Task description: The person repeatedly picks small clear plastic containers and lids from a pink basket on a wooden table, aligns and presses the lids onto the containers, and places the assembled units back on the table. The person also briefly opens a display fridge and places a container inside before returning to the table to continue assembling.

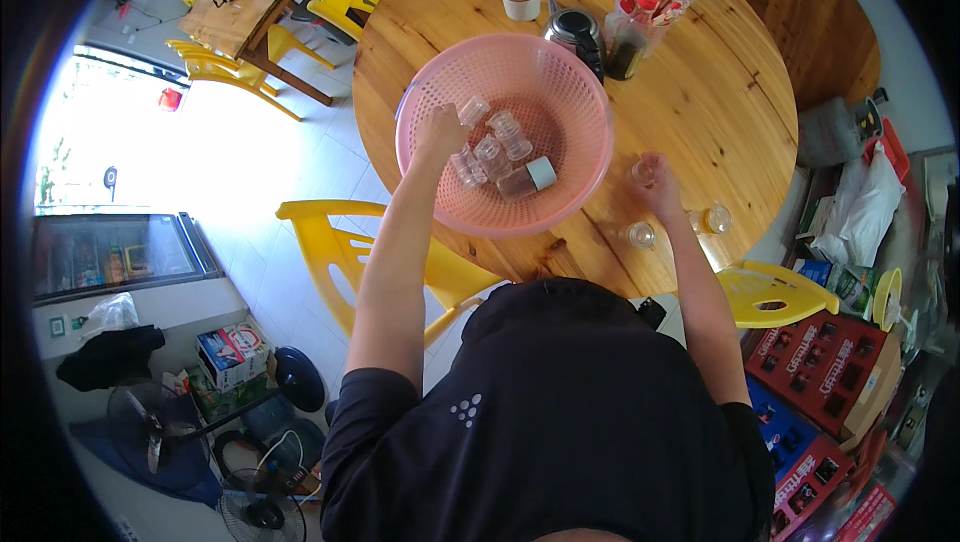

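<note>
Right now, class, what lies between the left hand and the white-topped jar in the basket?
Clear jars lie between the left hand and the white-topped jar, inside the basket; the head view shows this.

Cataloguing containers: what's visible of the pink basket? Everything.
The pink basket is round, deep and plastic-looking, with perforated walls and a smooth rim. It stands upright on the wooden table, holding several clear vessels and one white-capped container. The left hand is over its left side; whether it touches the wall is unclear.
</note>
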Demonstrator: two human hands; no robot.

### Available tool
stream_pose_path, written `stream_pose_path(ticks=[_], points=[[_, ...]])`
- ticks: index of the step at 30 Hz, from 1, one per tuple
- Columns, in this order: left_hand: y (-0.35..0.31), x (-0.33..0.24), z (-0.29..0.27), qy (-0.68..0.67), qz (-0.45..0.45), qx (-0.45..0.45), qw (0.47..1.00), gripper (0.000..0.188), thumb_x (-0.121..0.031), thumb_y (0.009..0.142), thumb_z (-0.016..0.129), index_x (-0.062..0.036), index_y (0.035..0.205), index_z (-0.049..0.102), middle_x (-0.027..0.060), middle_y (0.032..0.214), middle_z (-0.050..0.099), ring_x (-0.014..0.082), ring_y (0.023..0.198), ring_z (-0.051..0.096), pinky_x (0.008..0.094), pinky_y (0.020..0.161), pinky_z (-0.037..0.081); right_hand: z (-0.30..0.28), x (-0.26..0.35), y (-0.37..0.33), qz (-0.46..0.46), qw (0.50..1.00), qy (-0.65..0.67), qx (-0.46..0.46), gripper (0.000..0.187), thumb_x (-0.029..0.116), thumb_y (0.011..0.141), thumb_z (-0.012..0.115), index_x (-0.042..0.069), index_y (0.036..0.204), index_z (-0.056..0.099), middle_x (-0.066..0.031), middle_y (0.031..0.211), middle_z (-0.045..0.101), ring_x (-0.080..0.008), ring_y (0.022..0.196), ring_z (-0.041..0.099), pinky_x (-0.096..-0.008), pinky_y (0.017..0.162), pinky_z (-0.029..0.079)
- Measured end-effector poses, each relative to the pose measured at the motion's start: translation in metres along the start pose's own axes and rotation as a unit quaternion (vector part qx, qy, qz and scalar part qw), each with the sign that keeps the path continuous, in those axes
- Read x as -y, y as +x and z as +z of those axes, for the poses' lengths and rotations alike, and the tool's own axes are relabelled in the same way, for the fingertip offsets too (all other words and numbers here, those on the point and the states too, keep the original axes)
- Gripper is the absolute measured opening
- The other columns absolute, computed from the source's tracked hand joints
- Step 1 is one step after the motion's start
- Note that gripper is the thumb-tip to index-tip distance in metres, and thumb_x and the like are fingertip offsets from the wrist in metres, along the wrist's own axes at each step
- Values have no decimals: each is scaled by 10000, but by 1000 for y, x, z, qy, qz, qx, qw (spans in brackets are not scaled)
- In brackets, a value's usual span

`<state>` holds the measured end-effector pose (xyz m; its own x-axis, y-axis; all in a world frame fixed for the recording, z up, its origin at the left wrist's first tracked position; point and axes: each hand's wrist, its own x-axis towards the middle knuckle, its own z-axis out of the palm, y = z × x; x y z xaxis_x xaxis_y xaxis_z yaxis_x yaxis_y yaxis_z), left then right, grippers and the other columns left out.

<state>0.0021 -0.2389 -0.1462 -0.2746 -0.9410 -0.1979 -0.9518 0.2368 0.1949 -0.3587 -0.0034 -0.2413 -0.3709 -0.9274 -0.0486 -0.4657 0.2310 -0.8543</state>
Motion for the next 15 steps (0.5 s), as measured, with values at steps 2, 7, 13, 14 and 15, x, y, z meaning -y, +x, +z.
stream_pose_path(ticks=[2,7,13,14,15], points=[[4,-4,6,-6,11,8,1000,394,-254,847,630,-3,1150,616,235,1136,655,386,1097,623,478,921,502,-1,3,-5,-55,998,26,-8,609,33,750,728,55,1303,474,-139,1243,569,-268,1152,564,-366,977,460],[8,-4,20,-49,-12,-5,999,419,-273,826,660,-26,1162,620,222,1114,674,380,1054,645,478,908,503,-14,39,-30,-61,993,8,-104,697,-12,757,679,53,1402,422,-168,1343,518,-289,1245,518,-393,1048,428],[25,16,17,-149,8,18,989,456,-280,810,677,-73,1211,613,213,1104,677,374,1046,648,487,891,499,-29,109,-52,-101,987,29,-118,576,-52,788,625,33,1339,480,-160,1235,582,-288,1154,580,-399,1003,456],[26,16,15,-142,29,15,989,478,-285,810,679,-78,1234,605,217,1108,675,377,1047,647,486,892,498,-27,121,-53,-111,989,27,-98,543,-44,796,623,34,1319,500,-158,1204,595,-289,1131,592,-395,985,464],[23,15,13,-133,42,13,990,499,-290,810,681,-83,1256,597,221,1111,673,379,1048,646,484,893,498,-25,131,-55,-120,990,23,-76,510,-36,804,622,34,1299,519,-156,1174,609,-290,1108,604,-391,967,472]])
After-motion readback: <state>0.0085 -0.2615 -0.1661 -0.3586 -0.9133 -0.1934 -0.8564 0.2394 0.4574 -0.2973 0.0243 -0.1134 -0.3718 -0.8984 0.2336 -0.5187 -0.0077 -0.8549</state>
